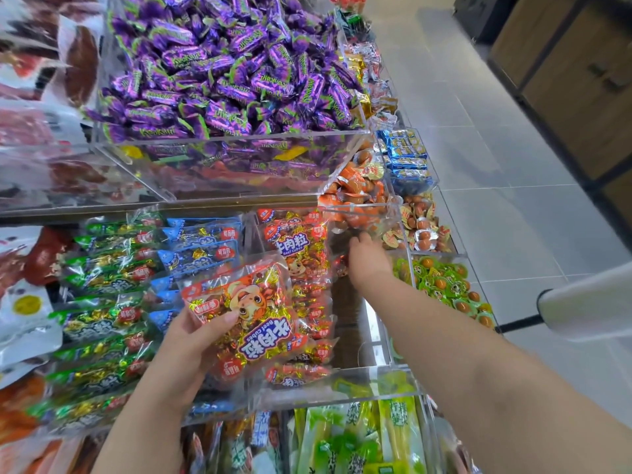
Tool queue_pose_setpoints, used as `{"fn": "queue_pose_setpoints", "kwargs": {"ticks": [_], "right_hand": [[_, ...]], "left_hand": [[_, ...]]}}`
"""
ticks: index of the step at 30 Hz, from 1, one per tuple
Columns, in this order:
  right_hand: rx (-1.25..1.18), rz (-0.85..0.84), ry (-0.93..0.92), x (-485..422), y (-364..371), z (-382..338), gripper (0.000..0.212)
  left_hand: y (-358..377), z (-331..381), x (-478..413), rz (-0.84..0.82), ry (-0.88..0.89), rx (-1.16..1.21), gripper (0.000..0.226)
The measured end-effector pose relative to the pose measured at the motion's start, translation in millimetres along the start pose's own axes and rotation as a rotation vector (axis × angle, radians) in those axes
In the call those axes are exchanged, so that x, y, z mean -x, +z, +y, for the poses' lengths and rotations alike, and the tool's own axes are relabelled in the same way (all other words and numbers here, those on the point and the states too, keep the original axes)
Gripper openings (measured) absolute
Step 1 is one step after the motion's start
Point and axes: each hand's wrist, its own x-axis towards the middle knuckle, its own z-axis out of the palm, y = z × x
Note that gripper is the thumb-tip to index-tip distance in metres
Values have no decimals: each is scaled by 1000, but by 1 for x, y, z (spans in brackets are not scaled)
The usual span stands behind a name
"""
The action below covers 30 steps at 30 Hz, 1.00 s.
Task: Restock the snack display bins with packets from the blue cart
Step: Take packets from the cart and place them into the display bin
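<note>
My left hand (191,340) grips an orange beef-cube packet (246,316) by its lower left corner, holding it tilted above a clear acrylic bin (342,384). A row of matching orange packets (301,254) stands in the left half of that bin. My right hand (367,261) reaches into the bin's bare right half, at the far end beside the row. Its fingers point away from me and their tips are hidden, so I cannot tell whether they hold anything. The blue cart is out of view.
Green packets (102,302) and blue packets (195,248) fill the bins to the left. A raised bin of purple candies (222,70) overhangs the back. Green egg packs (441,278) lie to the right. A white bar (581,295) juts in over the tiled aisle.
</note>
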Motion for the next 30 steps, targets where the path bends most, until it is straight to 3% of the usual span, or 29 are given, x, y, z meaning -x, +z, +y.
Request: {"fn": "queue_pose_setpoints", "kwargs": {"ticks": [5,9,11,12,15,16,19,23,30], "right_hand": [[168,-77,16,-3,-7,-3,46],[141,-91,37,-11,-13,-13,41],[-48,-25,109,-9,-5,-14,47],[-269,25,156,-4,2,-13,54],[-726,165,219,23,21,-9,74],[-741,194,203,29,26,-9,72],[-718,210,192,33,38,-7,57],[-905,87,429,20,37,-12,45],[-1183,2,674,-15,26,-21,32]], "left_hand": [[0,-1,-4,-9,19,-10,41],[1,1,-4,-7,6,-3,41],[0,0,-4,-11,2,-9,43],[0,0,-4,-12,1,-12,46],[0,0,-4,-24,5,-28,78],[1,1,-5,-24,2,-35,84],[-1,-1,-6,-25,2,-9,62],[-3,-2,-7,-31,-3,5,43],[-4,-2,-7,-25,-3,-15,43]]}}
